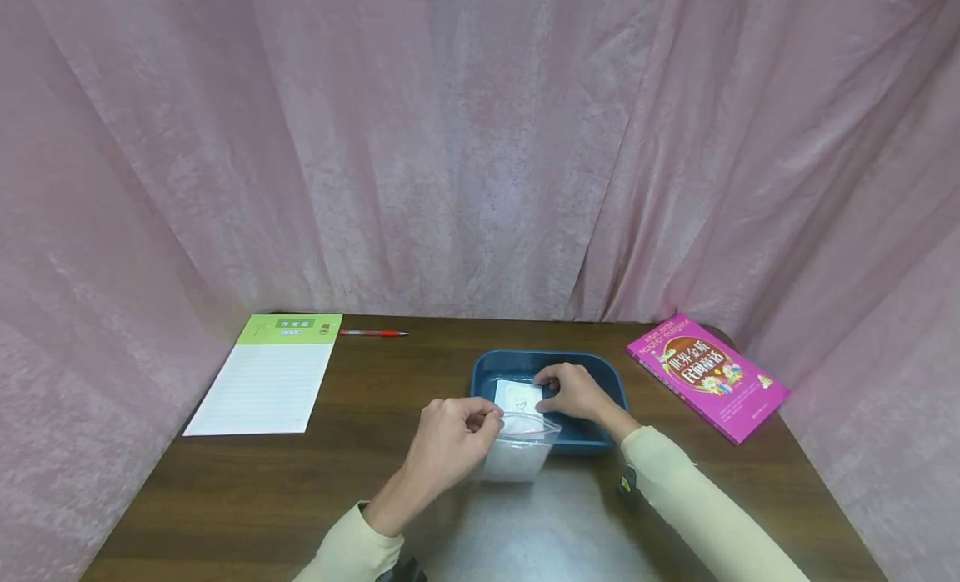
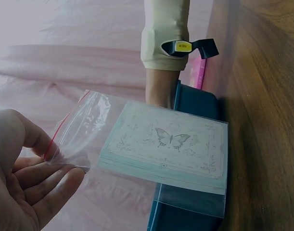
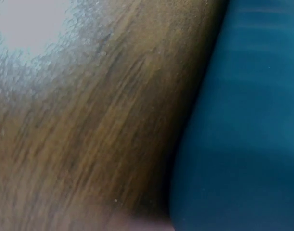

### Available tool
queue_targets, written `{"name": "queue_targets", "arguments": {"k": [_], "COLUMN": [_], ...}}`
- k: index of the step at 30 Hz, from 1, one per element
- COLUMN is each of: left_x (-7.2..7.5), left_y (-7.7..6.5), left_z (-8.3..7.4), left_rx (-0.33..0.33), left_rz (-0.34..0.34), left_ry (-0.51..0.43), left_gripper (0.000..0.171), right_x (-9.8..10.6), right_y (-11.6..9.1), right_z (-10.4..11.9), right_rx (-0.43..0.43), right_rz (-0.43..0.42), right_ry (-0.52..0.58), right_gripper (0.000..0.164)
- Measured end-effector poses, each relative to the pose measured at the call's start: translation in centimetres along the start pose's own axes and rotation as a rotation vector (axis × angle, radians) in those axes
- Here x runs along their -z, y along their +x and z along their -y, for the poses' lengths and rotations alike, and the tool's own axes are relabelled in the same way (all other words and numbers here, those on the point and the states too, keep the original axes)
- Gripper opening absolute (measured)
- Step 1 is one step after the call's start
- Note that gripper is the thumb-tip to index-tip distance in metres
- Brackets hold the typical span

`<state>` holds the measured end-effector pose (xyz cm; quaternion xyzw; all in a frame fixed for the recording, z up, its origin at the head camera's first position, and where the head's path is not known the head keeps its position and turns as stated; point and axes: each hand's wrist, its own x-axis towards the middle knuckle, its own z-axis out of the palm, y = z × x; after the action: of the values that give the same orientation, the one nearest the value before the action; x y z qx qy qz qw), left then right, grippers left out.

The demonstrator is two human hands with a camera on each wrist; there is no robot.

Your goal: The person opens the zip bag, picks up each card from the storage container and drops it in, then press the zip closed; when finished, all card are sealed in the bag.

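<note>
Bag (image 1: 516, 464) of butterfly cards (image 2: 161, 144) hangs at the near side of the blue tray (image 1: 551, 354), the left hand (image 1: 453, 439) pinching its top edge. Over the tray, the right hand (image 1: 581, 393) has thumb and finger at a white card's (image 1: 516, 394) right edge; I can't tell whether they grip it.

The place is a desk-like corner screened off by pink, velvety curtains (image 1: 465, 165), which hang behind and along both sides of a dark wood-grain table (image 1: 375, 382). A lined writing pad (image 1: 262, 386), a red pen (image 1: 384, 333) and a bright magenta book (image 1: 708, 373) suggest a study spot, though whether in a home or an office cannot be told.
</note>
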<state>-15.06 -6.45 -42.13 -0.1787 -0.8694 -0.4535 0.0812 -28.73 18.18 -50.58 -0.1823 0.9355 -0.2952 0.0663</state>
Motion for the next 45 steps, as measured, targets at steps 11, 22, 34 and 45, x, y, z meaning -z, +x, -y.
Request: {"name": "queue_targets", "arguments": {"k": [11,22,34,45], "left_x": [0.01,0.05,0.06,0.16], "left_y": [-0.03,0.03,-0.12,-0.18], "left_z": [0.09,0.05,0.04,-0.16], "left_rx": [-0.008,-0.013,-0.008,0.01], "left_rz": [0.008,0.002,0.002,0.0], "left_ry": [0.0,0.0,-0.002,-0.005], "left_gripper": [0.016,0.016,0.015,0.016], "right_x": [-0.28,-0.17,0.09,0.13], "right_y": [-0.13,-0.04,-0.28,-0.32], "right_z": [0.21,0.59,0.69,0.65], "right_rx": [0.006,-0.003,0.023,-0.02], "right_rz": [-0.002,-0.011,-0.014,-0.014], "right_ry": [-0.002,-0.001,-0.002,-0.001], "right_gripper": [0.033,0.03,0.029,0.03]}}
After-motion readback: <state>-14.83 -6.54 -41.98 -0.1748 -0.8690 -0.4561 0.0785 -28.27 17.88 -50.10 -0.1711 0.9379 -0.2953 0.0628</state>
